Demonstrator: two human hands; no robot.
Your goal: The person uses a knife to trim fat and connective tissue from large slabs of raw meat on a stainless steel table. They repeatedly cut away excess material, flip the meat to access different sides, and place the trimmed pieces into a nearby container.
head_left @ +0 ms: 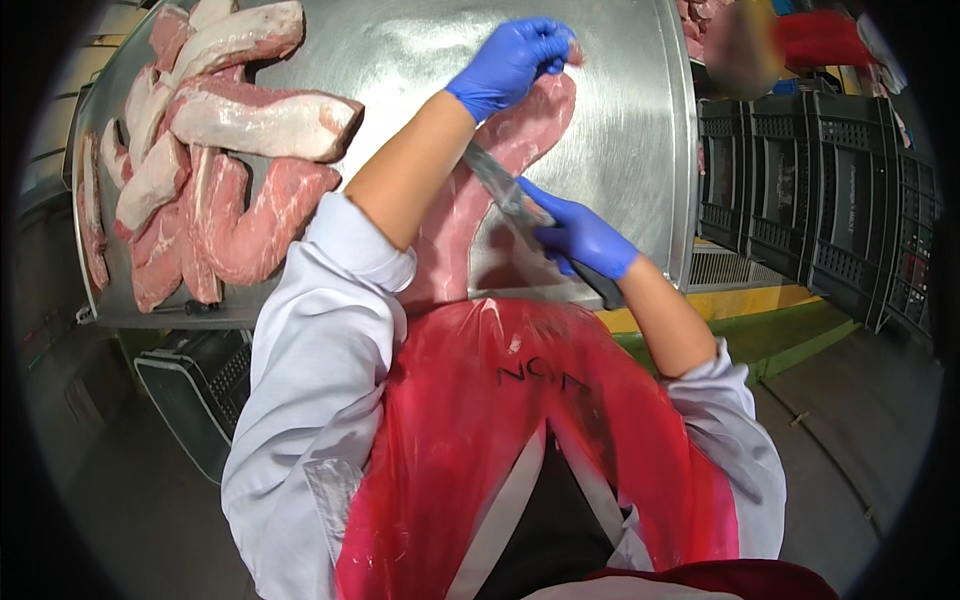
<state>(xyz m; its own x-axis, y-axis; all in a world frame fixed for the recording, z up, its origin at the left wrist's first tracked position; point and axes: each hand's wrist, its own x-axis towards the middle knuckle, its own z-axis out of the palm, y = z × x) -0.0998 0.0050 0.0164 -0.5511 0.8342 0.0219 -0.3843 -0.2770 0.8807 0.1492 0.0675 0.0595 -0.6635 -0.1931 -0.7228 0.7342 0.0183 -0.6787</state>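
A long strip of pale pink meat (535, 125) lies on the steel table (625, 120) in front of me, running from near my apron to the middle of the table. Over its far end is my left hand (512, 65), in a blue glove, its fingers closed on a small meat scrap (575, 53) that sticks out past the fingertips. My right hand (590, 235), also gloved in blue, grips the dark handle of a knife (492, 178). The blade points up and left across the strip, its tip close to my left forearm. I cannot tell whether the blade touches the meat.
A heap of pork loins (245, 120), several with white fat, covers the table's left side. Black crates (785, 180) are stacked at the right, and another dark crate (195, 395) stands below the table's left corner. At the upper right, a co-worker's red sleeve (825, 40) shows near more meat.
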